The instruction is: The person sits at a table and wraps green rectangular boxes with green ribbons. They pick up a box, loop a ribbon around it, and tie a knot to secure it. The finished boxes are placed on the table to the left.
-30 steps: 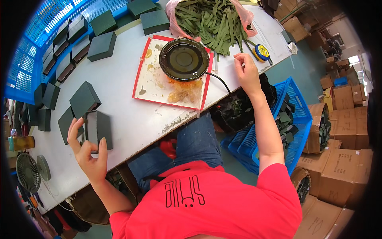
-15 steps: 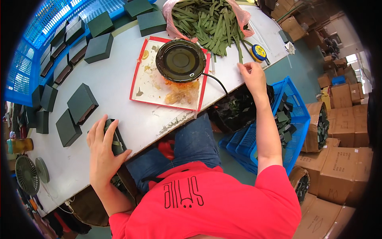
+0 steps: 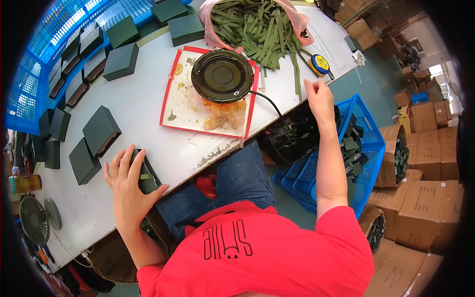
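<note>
dark green boxes on the surface point(image 3: 148, 94): about ten, among them one under the left hand point(image 3: 142, 174), two just beside it point(image 3: 100, 131) point(image 3: 84, 161), and four at the far end point(image 3: 121, 61)
hands: two, left point(image 3: 127, 184) and right point(image 3: 319, 97)
red-rimmed tray point(image 3: 170, 94): one
round black pot point(image 3: 222, 76): one
pink bag of green strips point(image 3: 257, 24): one
yellow tape measure point(image 3: 320, 64): one
blue crates: two, point(image 3: 366, 143) and point(image 3: 29, 64)
small fans: two point(image 3: 33, 219) point(image 3: 52, 213)

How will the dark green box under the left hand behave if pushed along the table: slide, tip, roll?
The dark green box looks flat-sided and low, so it likely slides rather than rolls or tips. The left hand covers most of it, suggesting it is small and probably light. It sits at the table edge, so a push could send it off.
</note>
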Tool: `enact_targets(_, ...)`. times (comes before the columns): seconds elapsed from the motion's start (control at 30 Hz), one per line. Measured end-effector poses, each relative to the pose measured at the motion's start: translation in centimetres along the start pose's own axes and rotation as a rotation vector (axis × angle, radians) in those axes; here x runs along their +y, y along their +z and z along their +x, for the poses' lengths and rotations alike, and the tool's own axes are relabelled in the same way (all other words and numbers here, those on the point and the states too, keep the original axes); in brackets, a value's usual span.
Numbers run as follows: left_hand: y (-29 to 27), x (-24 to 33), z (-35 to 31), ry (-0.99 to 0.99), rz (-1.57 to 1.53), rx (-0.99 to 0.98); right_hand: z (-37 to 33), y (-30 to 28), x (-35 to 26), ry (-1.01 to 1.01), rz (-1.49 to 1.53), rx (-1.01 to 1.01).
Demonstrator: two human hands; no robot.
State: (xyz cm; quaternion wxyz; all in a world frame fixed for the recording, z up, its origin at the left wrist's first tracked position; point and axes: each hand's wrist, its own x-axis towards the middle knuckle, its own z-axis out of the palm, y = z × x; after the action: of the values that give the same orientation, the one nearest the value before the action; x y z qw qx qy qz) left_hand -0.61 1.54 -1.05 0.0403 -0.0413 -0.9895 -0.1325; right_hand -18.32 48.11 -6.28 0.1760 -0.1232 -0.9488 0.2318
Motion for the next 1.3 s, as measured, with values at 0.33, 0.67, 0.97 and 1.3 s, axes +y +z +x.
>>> enact_targets(0.33,0.2,0.2,0.2,-0.003,-0.085,0.043,-3.5,-0.7,0.6,0.309,0.554,-0.222)
enact_targets(0.67,1.9,0.3,-0.6,0.038,-1.051,-0.033,-6.0,-1.9,-5.1,0.154,1.091,-0.255)
enact_targets(0.97,4.9,8.6,-0.2,-0.099,-2.271,-1.152,-16.0,-5.1,-10.4,-0.245,1.156,-1.119)
enact_targets(1.3,5.0,7.0,0.2,-0.045,-2.222,-0.887,-15.5,-5.1,-9.2,-0.425,0.828,-1.471)
